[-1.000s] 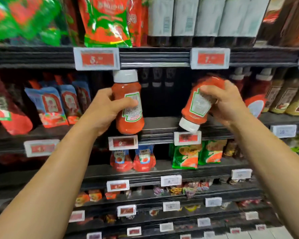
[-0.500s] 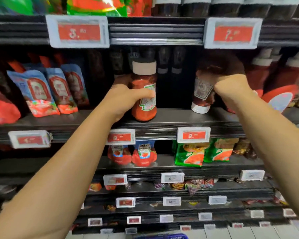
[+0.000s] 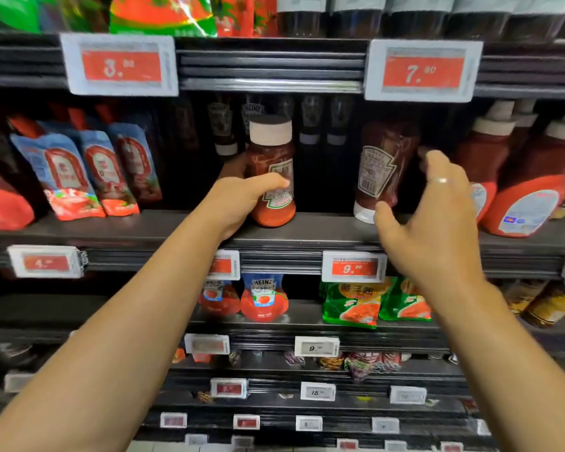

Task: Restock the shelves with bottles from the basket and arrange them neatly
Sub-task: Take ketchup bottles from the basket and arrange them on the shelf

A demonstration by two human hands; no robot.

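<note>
We record two squeezable plastic ketchup bottles on the dark metal middle shelf [image 3: 323, 228], both filled with red sauce. The left ketchup bottle [image 3: 272, 171] stands with its white flat cap up and its rounded base on the shelf board, upright or very nearly so, with a white and green label facing right of centre. Our left hand [image 3: 238, 203] wraps its lower half: thumb across the front over the label edge, other fingers behind and out of sight, so the grip is closed on the bottle. The right ketchup bottle [image 3: 380, 171] stands inverted on its white cap, back label with barcode toward us, well apart from the left one, with a dark gap between them. Our right hand [image 3: 434, 216] is spread wide and holds nothing; its thumb tip lies just beside the cap, and the fingers reach past the bottle's right flank. We cannot tell whether any fingertip touches it. A plain ring sits on one finger. To the left stand blue and red sauce pouches [image 3: 75, 171]; to the right, large red sauce bottles with pale caps [image 3: 516, 177]. Behind, dark glass bottles [image 3: 310, 125] fill the back row. White price tags with red panels [image 3: 354, 265] line the shelf edges.
</note>
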